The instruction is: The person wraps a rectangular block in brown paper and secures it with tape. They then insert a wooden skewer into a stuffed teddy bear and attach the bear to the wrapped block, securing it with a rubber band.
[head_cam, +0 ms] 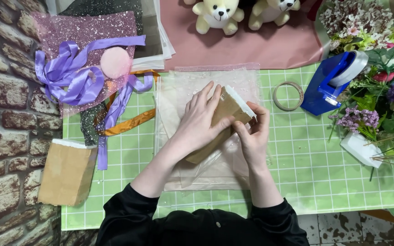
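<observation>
Both hands are gripping one brown paper-wrapped block with a white foam end, held tilted just above a clear dotted sheet spread on the green grid mat. The left hand is lying flat over the block's upper face, fingers extended toward its far end. The right hand is pinching the block's near right edge between thumb and fingertips, close to the white end.

Risks noted:
- The right-hand pinch is covering only a narrow strip of edge. The block could be twisting out of it, since the left hand is pressing rather than clasping.
- The clear sheet is lying loose and wrinkled beneath. Any drag from the block or the wrists would likely be shifting or creasing it.
- The brown paper wrap could be tearing or peeling at the corner where the fingertips are bearing on it.

Surroundings: a second brown block is standing well apart at the left mat edge. Purple ribbon and an orange ribbon are lying near the sheet's left side and could be snagging it. A tape ring and a blue tape dispenser are sitting to the right, beside artificial flowers.
</observation>
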